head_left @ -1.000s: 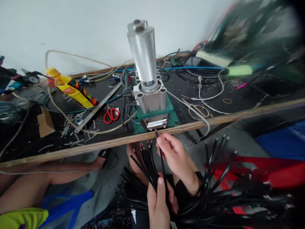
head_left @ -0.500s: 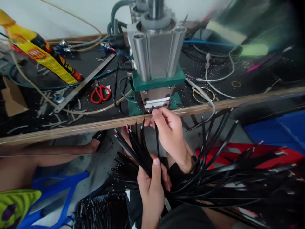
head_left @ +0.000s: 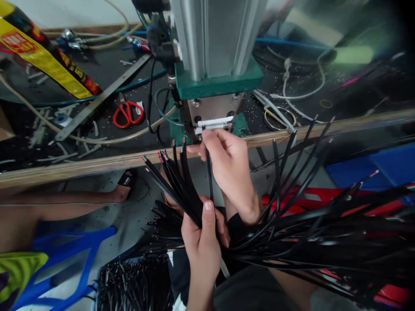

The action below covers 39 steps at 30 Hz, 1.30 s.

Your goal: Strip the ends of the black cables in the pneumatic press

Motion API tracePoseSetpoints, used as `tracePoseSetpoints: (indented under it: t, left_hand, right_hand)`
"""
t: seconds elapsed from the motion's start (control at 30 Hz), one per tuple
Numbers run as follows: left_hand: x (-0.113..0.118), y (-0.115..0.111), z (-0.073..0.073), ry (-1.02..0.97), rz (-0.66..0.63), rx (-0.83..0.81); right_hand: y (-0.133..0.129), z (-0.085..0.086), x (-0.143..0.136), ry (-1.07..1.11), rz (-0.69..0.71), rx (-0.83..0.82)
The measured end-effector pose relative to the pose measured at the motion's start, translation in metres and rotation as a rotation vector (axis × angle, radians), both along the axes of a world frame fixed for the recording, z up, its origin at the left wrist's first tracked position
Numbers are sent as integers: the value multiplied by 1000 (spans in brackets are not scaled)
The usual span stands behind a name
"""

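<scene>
Cluttered black workbench (head_left: 39, 142) behind, the right hand (head_left: 230, 166) pinches one thin, light, springy black cable (head_left: 209, 183) near its stripped tip at the press (head_left: 214, 119) mouth, twelve o'clock of the left hand (head_left: 202, 242), fist closed on the bundle (head_left: 177, 185).

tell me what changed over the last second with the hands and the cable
The right hand carried the single black cable up from just below the bench edge to the slot of the press. The view also closed in on the press. The left hand kept its grip on the cable bundle.
</scene>
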<state>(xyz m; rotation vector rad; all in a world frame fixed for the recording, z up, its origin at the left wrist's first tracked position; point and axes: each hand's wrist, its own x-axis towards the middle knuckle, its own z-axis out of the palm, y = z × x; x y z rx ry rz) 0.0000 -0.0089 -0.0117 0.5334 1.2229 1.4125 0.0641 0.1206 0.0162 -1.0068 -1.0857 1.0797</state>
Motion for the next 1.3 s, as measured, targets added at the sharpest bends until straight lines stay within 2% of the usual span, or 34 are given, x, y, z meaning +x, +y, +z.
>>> tracePoseSetpoints:
  t: [0.43, 0.87, 1.07, 1.3]
  left_hand:
    - [0, 1, 6, 39, 5, 5]
    - [-1, 0, 4, 30, 8, -5]
    - [-5, 1, -1, 13, 1, -27]
    - [-1, -10, -11, -13, 39, -90]
  right_hand:
    - [1, 4, -4, 47, -34, -34]
    - [2, 4, -5, 35, -33, -60]
    - [1, 5, -6, 59, -16, -21]
    - [-16, -4, 6, -108, 23, 24]
